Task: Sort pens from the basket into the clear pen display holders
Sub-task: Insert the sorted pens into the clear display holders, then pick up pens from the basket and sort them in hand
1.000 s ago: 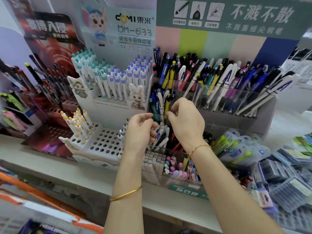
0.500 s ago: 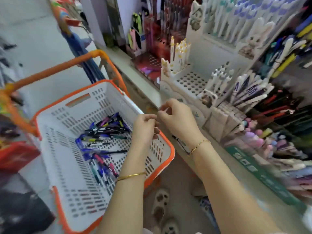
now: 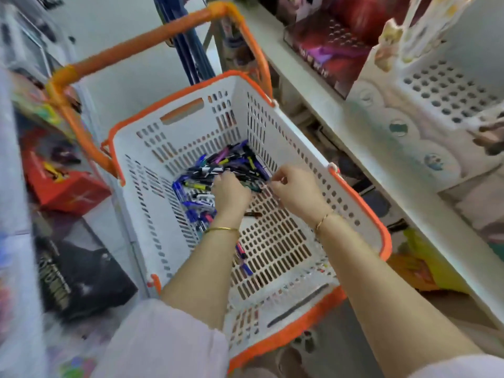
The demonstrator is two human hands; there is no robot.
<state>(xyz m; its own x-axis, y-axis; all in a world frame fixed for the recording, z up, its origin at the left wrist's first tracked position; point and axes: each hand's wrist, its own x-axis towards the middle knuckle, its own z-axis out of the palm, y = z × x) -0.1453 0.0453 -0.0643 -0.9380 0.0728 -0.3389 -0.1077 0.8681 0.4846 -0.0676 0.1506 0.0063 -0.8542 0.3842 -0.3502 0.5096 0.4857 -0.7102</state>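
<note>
A white basket with an orange rim (image 3: pixel 383 236) stands on the floor below me. A pile of pens (image 3: pixel 218 166), mostly blue and black, lies at its far end. My left hand (image 3: pixel 230 193) reaches into the pile, its fingers curled down among the pens. Just to the right, my right hand (image 3: pixel 294 190) has curled fingers, and its thumb and forefinger pinch the end of a pen at the pile's edge. Several loose pens (image 3: pixel 244 259) lie under my left forearm. The clear pen display holders are out of view.
The basket's orange handle (image 3: pixel 152 36) stands up at the far side. On the right runs a white shelf (image 3: pixel 351 143) bearing a white perforated pen stand (image 3: pixel 441 96) and a red display box (image 3: pixel 327 47). Red and black boxes (image 3: pixel 68 192) lie on the left.
My view swung from the pen displays on the shelf down to the basket. Both hands left the clear holder, passed over the basket's rim and dropped into the pen pile.
</note>
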